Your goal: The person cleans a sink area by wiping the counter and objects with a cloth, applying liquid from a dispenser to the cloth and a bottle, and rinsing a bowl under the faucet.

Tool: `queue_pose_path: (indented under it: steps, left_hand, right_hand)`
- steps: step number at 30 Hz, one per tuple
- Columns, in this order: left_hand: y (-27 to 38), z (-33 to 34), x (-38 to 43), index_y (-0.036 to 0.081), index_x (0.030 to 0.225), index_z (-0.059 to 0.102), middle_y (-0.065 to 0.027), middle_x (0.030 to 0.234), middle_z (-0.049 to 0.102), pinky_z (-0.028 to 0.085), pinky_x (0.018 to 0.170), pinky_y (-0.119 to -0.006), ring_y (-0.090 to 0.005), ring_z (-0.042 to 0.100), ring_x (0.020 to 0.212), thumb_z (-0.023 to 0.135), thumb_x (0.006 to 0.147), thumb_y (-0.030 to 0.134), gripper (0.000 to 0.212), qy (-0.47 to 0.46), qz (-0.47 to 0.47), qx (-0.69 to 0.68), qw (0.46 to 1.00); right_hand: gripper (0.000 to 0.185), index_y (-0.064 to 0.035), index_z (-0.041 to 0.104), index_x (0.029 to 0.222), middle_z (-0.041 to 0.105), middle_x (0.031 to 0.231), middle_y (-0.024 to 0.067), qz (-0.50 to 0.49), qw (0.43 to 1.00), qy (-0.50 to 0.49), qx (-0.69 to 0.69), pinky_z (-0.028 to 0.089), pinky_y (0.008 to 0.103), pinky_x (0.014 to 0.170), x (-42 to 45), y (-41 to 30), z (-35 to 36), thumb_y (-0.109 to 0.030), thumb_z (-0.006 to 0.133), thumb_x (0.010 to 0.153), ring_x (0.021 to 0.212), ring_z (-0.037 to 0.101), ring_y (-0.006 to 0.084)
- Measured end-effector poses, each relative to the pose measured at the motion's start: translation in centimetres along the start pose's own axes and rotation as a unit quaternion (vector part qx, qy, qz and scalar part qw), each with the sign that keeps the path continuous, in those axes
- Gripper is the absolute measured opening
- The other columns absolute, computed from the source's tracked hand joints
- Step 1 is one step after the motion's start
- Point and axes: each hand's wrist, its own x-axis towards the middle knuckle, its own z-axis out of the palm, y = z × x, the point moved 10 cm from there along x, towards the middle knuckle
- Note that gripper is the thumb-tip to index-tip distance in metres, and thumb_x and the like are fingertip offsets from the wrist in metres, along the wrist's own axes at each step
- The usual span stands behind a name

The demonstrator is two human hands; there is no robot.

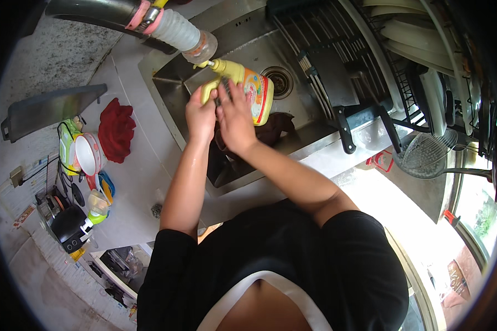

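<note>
A yellow detergent bottle (260, 97) with a pump head and a printed label lies tilted over the stainless steel sink (248, 45). My left hand (202, 113) grips it at the handle side. My right hand (237, 118) lies across the bottle's side, fingers stretched out. Under those fingers is a dark, blurred thing (224, 90), which looks like a scouring pad. Below the bottle, partly hidden by my right hand, a dark brown object (282, 124) rests in the sink; its kind is unclear. The round drain (278, 82) shows beside the bottle.
A faucet with a wrapped spout (178, 35) hangs over the bottle. To the right, a cleaver (335, 91) rests on a drying rack (352, 33), near a wire skimmer (422, 159). On the left counter are a red cloth (117, 131), a bowl (88, 154) and a steel scrubber (156, 210).
</note>
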Motion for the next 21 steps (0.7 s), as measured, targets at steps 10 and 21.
queue_pose_path:
  steps: [10,21]
  left_hand:
    - [-1.5,-2.1,-2.3,-0.002,0.122,0.051,-0.0073,0.111,0.060,0.045,0.088,-0.028,-0.0143,0.057,0.098,0.053,0.092,0.002,0.031,0.053,-0.004,-0.099,0.994]
    - [-4.3,-4.2,-3.7,0.000,0.118,0.053,-0.0095,0.112,0.060,0.049,0.088,-0.032,-0.0179,0.060,0.098,0.051,0.093,0.004,0.025,0.164,-0.054,-0.194,0.966]
  right_hand:
    - [0.053,0.0059,0.032,0.136,0.028,0.142,0.0298,0.024,1.000,-0.006,0.006,0.024,0.0476,0.109,-0.7,1.8,1.4,-0.010,0.050,0.089,0.131,0.028,0.0459]
    - [0.058,0.0151,0.025,0.135,0.024,0.140,0.0363,0.172,0.984,0.006,-0.054,0.021,0.0482,0.110,-1.0,8.8,4.8,-0.013,0.041,0.086,0.130,0.026,0.0463]
